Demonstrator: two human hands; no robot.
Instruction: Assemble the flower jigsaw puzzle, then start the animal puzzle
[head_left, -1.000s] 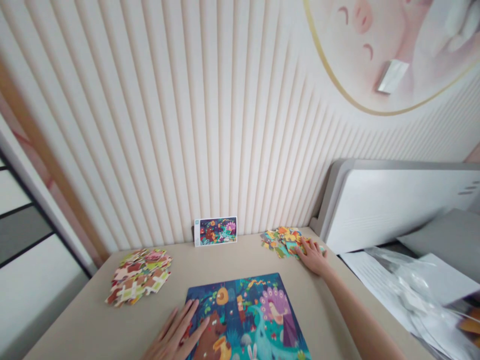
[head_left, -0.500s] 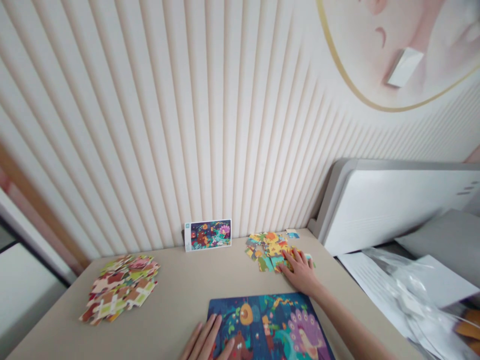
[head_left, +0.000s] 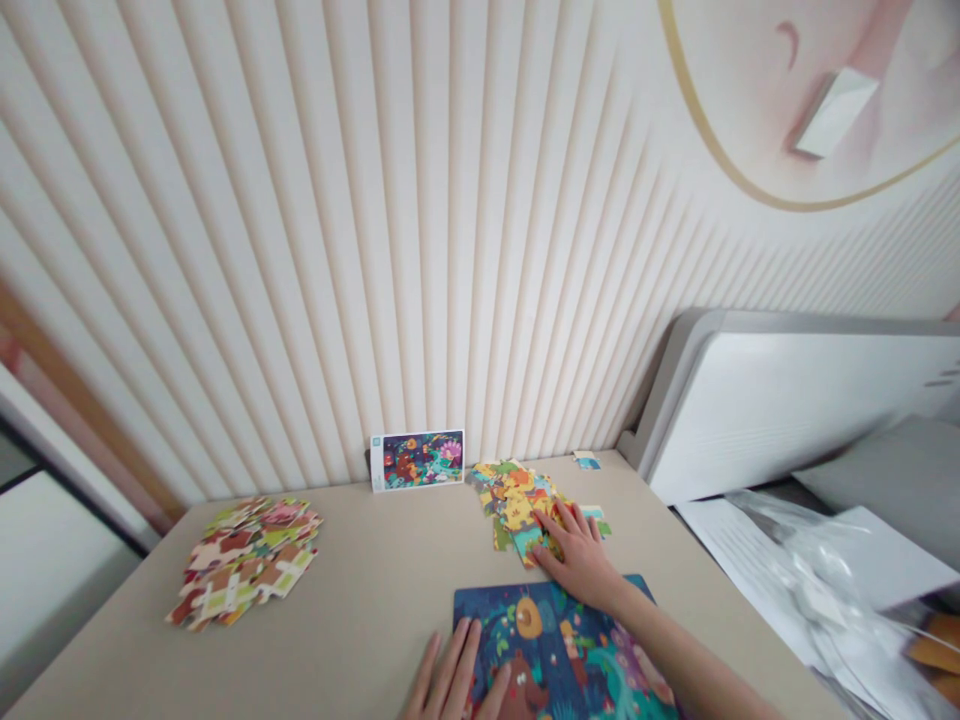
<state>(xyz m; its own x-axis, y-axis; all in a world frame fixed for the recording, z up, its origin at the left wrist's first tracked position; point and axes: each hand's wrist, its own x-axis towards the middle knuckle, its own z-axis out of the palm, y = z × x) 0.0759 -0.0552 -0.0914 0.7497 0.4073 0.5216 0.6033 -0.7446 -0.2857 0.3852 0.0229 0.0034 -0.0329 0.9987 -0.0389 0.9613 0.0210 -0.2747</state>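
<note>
A beige table point(head_left: 352, 580) is set against a ribbed cream wall point(head_left: 300, 250), with a picture card point(head_left: 417, 460) propped there, its small print unreadable. The right hand point(head_left: 574, 560) is laid open on a heap of puzzle pieces point(head_left: 517, 510), gripping nothing, and the left hand point(head_left: 454, 675) lies open, also empty, at the edge of a puzzle board point(head_left: 555, 650). A second heap of pieces point(head_left: 244, 560) is left of the card.

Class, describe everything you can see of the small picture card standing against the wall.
The picture card is a small landscape rectangle of printed card, white-bordered, with a wider strip at its left end. It shows a colourful forest scene with a pink fan shape at right. It stands nearly upright against the ribbed wall panel, its lower edge on the beige table, just left of a heap of jigsaw pieces.
</note>
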